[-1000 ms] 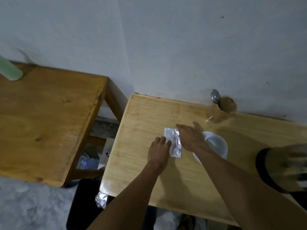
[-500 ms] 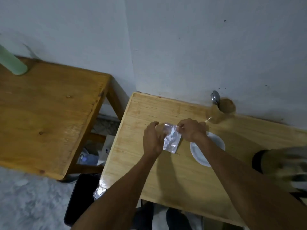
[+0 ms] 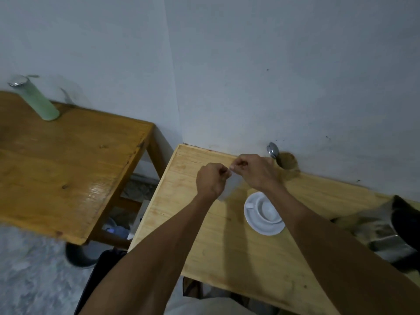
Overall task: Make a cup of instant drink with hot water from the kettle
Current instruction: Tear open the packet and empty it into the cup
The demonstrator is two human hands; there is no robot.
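A silvery sachet [image 3: 230, 187] hangs blurred above the light wooden table [image 3: 227, 246], pinched at its top edge by both hands. My left hand [image 3: 211, 179] grips the top left corner and my right hand [image 3: 254, 170] grips the top right, fingertips nearly touching. A white cup [image 3: 266, 209] stands on a white saucer [image 3: 264, 226] just right of and below the sachet. The steel kettle [image 3: 384, 233] with a black handle sits at the table's right edge, partly cut off.
A wooden holder [image 3: 287, 165] with a metal spoon [image 3: 272, 150] stands against the wall behind my right hand. A darker wooden table [image 3: 68, 167] to the left carries a green bottle [image 3: 36, 98]. Between the tables is a gap with items on the floor.
The sachet lay flat on the table under both hands; both hands have lifted it and now pinch its top edge in the air. The view has tilted up, showing the cup.
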